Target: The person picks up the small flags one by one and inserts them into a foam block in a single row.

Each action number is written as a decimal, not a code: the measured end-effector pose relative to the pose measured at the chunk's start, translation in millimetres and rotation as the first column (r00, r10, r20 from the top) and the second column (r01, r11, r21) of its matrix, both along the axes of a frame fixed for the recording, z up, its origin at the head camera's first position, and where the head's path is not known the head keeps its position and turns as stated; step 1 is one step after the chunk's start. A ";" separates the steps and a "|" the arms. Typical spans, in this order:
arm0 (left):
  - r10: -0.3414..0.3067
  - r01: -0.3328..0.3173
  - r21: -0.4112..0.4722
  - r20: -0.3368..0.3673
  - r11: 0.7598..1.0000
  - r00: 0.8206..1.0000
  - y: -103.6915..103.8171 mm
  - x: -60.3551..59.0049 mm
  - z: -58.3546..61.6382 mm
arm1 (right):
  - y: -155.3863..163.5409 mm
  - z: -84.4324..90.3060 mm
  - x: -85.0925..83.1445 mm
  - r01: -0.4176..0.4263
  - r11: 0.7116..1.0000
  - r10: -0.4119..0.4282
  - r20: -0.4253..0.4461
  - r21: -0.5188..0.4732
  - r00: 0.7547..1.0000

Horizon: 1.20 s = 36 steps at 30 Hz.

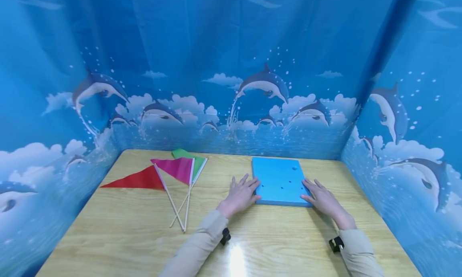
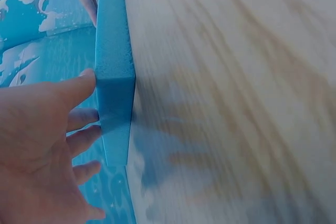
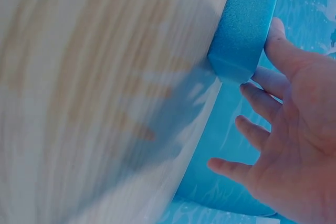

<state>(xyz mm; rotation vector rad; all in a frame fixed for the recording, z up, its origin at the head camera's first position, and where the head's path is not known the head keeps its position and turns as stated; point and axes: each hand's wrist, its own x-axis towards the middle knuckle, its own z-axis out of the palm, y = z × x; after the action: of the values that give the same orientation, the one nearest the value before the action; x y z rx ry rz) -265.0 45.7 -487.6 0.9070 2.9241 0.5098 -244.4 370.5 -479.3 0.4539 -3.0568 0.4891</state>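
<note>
A blue foam board (image 1: 279, 180) with several small holes lies flat on the wooden table (image 1: 144, 229). My left hand (image 1: 241, 193) rests open at its left edge, fingers spread and touching the board's side. At the right edge my right hand (image 1: 320, 196) lies the same way, fingers straight against the foam. The left wrist view shows the board's thick edge (image 2: 114, 72) with my left hand (image 2: 52, 140) touching it. From the right wrist, the board's corner (image 3: 244, 30) appears with my right hand (image 3: 283, 129) beside it.
Three pennant flags on white sticks lie to the left of the board: a red one (image 1: 138, 180), a magenta one (image 1: 177, 168) and a green one (image 1: 185, 154). Blue dolphin-print cloth walls (image 1: 231, 88) close in the table on three sides.
</note>
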 end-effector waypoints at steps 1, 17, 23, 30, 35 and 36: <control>0.000 0.000 0.000 0.004 1.000 1.000 -2.2 -0.2 0.6 | -2.5 0.3 0.1 0.000 1.000 0.000 0.000 -0.008 1.000; 0.038 -0.039 0.032 0.035 0.999 0.999 -44.5 3.0 3.7 | -39.4 0.0 -5.8 -0.041 0.999 0.041 0.002 -0.032 0.999; 0.042 -0.044 0.054 0.035 0.998 0.999 -60.8 5.5 3.4 | -51.8 0.1 -7.2 -0.067 0.997 0.068 0.012 -0.034 0.998; 0.065 -0.068 0.043 0.053 0.997 0.996 -79.1 7.4 2.9 | -67.8 3.0 -5.1 -0.093 0.995 0.094 0.031 -0.040 0.995; 0.085 -0.090 0.063 0.077 0.994 0.993 -93.6 9.2 1.3 | -79.7 4.5 -3.3 -0.116 0.992 0.119 0.054 -0.052 0.991; 0.085 -0.091 0.071 0.079 0.993 0.993 -96.4 9.9 1.3 | -81.7 4.7 -3.1 -0.119 0.991 0.122 0.058 -0.052 0.991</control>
<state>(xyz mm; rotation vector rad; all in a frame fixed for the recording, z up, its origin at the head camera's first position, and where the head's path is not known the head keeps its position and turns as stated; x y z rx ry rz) -255.1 -50.8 -486.2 0.7505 2.9035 0.6471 -247.6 288.8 -474.6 0.6367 -3.0799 0.5905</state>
